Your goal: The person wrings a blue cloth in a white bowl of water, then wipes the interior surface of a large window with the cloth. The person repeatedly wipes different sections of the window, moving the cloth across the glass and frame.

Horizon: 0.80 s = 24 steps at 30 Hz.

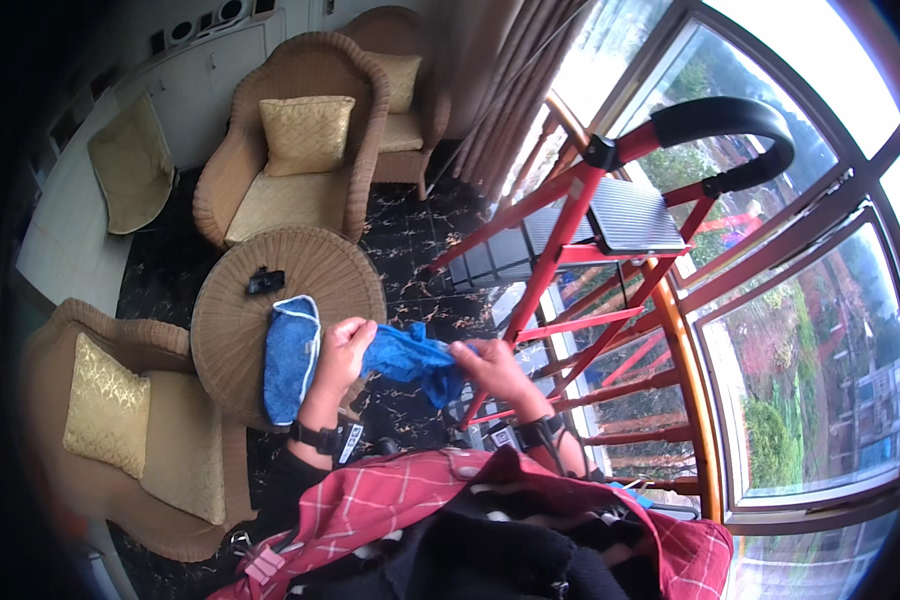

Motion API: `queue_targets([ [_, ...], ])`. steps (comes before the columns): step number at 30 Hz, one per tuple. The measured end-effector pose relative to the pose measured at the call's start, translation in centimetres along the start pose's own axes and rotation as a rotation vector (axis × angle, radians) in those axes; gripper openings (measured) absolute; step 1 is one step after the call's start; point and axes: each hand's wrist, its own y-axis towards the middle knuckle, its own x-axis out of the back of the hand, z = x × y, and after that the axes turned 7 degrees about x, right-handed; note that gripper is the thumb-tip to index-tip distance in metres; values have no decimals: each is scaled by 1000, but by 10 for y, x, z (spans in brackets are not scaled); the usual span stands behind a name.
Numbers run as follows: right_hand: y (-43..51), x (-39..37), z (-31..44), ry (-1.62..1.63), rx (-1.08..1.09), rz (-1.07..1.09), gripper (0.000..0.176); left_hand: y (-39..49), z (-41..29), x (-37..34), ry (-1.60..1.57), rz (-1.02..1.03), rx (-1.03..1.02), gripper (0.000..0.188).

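Observation:
A crumpled blue cloth [412, 358] is stretched between my two hands in front of my body. My left hand [345, 349] pinches its left end, and my right hand [495, 367] grips the right end, where part of the cloth hangs down. Just left of my left hand, a folded blue towel [291, 360] with white edging lies on a round wicker table [225, 337]. A small black object [265, 281] rests on the same table, beyond the towel; its kind cannot be told.
A red folding stepladder [562, 255] with dark treads stands at the right, beside a wooden railing [690, 390] and large windows [810, 375]. Wicker armchairs [292, 75] with gold cushions [307, 135] stand beyond and left of the table. A pale cabinet [60, 225] lines the far left.

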Motion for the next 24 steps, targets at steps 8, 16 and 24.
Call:
queue_targets([
  [8,1,56,14,-392,170,-385,28,77,5,10,-274,-170,72,19],
  [16,22,168,6,-256,420,-975,22,178,-9,-39,-321,-232,69,31],
  [24,74,228,9,-426,605,-979,45,288,-50,-112,-350,-207,-34,33],
])
